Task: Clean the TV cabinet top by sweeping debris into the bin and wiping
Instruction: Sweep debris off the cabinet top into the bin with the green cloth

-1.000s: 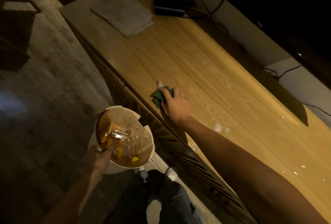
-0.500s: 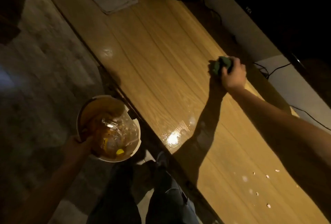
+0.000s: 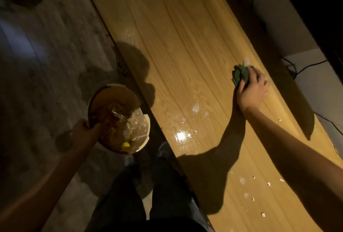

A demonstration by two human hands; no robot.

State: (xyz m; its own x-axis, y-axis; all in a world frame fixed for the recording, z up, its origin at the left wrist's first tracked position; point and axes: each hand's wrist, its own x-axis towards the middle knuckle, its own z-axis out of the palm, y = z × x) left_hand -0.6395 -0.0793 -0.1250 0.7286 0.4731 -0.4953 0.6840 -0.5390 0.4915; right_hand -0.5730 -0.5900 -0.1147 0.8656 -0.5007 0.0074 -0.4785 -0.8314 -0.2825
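Cabinet top (image 3: 167, 27) wet-streaked, white crumbs (image 3: 268, 184) near its right end. Right hand (image 3: 252, 89) clenches green cloth (image 3: 240, 73) at the back edge, likely to drag debris forward. Left hand (image 3: 84, 131) grips bin (image 3: 118, 118) rim below the front edge, ready to catch. TV (image 3: 315, 9) lettering blurred, unreadable.

Crumpled dark green cloth (image 3: 240, 73) pressed on glossy oak cabinet top (image 3: 178, 50); round white bin (image 3: 143, 139), trash-filled, beside its front edge; white crumbs (image 3: 268, 184) scattered nearby.
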